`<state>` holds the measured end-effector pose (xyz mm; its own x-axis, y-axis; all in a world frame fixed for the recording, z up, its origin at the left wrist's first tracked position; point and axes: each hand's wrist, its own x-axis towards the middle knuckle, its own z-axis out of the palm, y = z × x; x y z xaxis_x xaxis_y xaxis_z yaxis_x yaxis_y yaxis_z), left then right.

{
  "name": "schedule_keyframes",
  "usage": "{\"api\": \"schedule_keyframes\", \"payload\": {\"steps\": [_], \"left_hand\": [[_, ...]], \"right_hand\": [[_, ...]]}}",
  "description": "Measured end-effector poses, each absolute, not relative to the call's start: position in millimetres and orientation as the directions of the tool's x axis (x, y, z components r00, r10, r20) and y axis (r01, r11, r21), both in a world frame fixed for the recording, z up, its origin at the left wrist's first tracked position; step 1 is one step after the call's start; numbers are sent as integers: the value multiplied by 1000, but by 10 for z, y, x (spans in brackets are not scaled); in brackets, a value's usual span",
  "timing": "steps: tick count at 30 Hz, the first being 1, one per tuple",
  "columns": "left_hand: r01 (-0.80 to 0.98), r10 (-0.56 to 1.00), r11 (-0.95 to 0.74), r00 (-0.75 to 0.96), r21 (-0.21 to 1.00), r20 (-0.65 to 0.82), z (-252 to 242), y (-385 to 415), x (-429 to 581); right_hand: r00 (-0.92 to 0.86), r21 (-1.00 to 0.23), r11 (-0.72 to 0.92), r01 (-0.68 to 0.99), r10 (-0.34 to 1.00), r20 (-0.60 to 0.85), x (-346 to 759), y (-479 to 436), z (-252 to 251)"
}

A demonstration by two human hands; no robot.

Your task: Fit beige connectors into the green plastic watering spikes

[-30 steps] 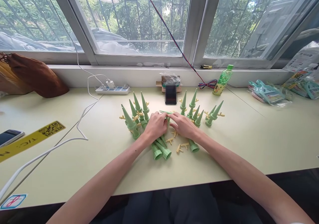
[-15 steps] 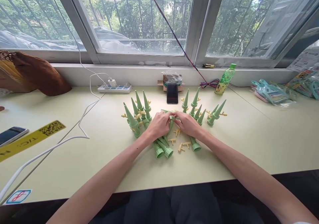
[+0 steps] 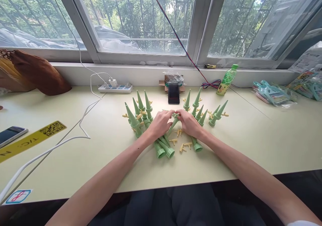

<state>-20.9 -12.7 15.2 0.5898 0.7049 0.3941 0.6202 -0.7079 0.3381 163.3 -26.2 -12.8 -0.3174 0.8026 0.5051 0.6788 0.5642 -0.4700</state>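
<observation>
Both hands meet over the middle of the table on one green plant watering spike (image 3: pixel 173 125), its cone slanting down toward me. My left hand (image 3: pixel 161 122) is closed at its upper end from the left. From the right, my right hand (image 3: pixel 189 123) pinches the same end; the fingertips partly hide it. Below them lie several loose yellow valves (image 3: pixel 173 141). More green spikes (image 3: pixel 169 152) lie by my left wrist, and another spike (image 3: pixel 197 147) lies under my right wrist. Upright spikes with yellow valves stand left (image 3: pixel 131 113) and right (image 3: pixel 197 100) of my hands.
A dark phone (image 3: pixel 173 93) leans against a small box at the back. Behind on the right stands a green drink bottle (image 3: pixel 226 80). A power strip (image 3: pixel 115 89) with a white cable (image 3: pixel 83 132) is on the left. Bagged hangers (image 3: pixel 273 92) lie far right.
My fingers have shifted slightly around the spike's upper end, and the right fingers sit a little higher. More of its cone now shows between my hands. The surrounding pieces stay put.
</observation>
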Motion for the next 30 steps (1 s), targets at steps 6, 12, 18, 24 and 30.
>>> {"api": "schedule_keyframes", "payload": {"steps": [6, 12, 18, 24, 30], "left_hand": [[544, 605, -793, 646, 275, 465, 163, -148, -199], [457, 552, -832, 616, 316, 562, 182, -193, -190], [350, 624, -780, 509, 519, 594, 167, -190, -145], [150, 824, -528, 330, 836, 461, 207, -169, -135], [14, 900, -375, 246, 927, 360, 238, -188, -122]], "right_hand": [[-260, -511, 568, 645, 792, 553, 1627, -301, -45], [-243, -554, 567, 610, 799, 550, 1624, -356, 20], [-230, -588, 555, 588, 812, 536, 1611, -373, 1], [-207, -580, 559, 592, 801, 561, 1609, -368, -4], [-237, -440, 602, 667, 730, 641, 1711, -404, 39]]}}
